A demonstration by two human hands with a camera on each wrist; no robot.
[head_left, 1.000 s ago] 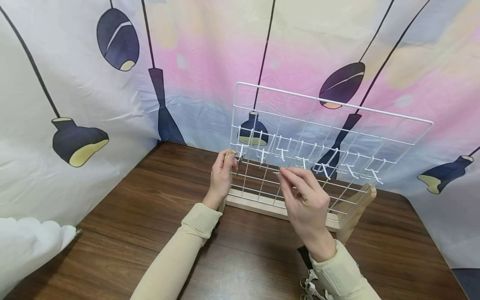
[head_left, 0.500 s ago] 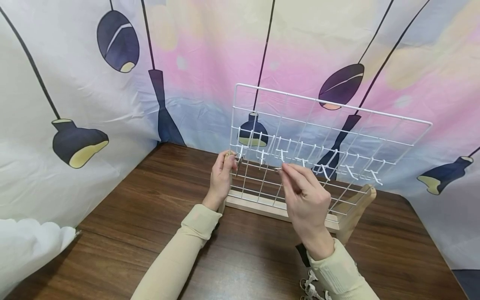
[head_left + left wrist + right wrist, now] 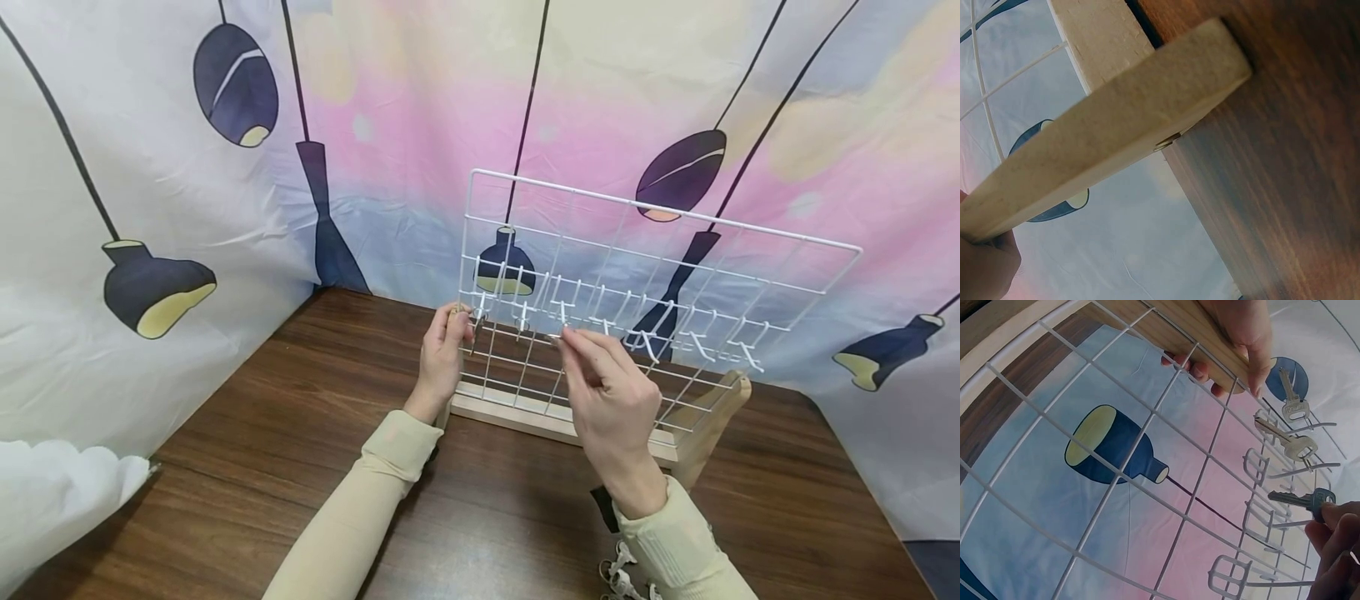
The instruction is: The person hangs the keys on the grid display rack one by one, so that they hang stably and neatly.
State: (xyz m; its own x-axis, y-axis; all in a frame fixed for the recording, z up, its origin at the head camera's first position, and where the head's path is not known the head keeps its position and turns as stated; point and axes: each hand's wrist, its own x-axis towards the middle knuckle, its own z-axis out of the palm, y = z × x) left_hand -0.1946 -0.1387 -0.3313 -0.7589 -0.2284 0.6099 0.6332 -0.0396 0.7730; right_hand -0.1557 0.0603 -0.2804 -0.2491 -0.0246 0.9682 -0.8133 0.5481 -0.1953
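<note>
A white wire grid rack [image 3: 573,192] with a row of white hooks [image 3: 643,343] stands on a wooden base [image 3: 517,414]. My left hand [image 3: 441,354] grips the wooden side piece [image 3: 1116,119] at the rack's left end. Between thumb and fingertips my right hand [image 3: 615,396] pinches a metal key [image 3: 1297,499] by its head, at the third hook from the left. Whether the hook's tip passes through the key's hole is hidden by the fingers. Two other keys, one silver key [image 3: 1300,449] and another behind it [image 3: 1295,411], hang on the first two hooks.
Several loose keys [image 3: 621,575] lie on the dark wooden table [image 3: 480,533] below my right wrist, partly covered by the sleeve. Bunched white cloth [image 3: 67,492] sits at the left. A lamp-patterned fabric backdrop [image 3: 405,167] surrounds the table.
My right hand has shifted slightly up and right with the key, closer to the third hook's tip, then stays nearly still. The left hand keeps its grip on the wooden side piece.
</note>
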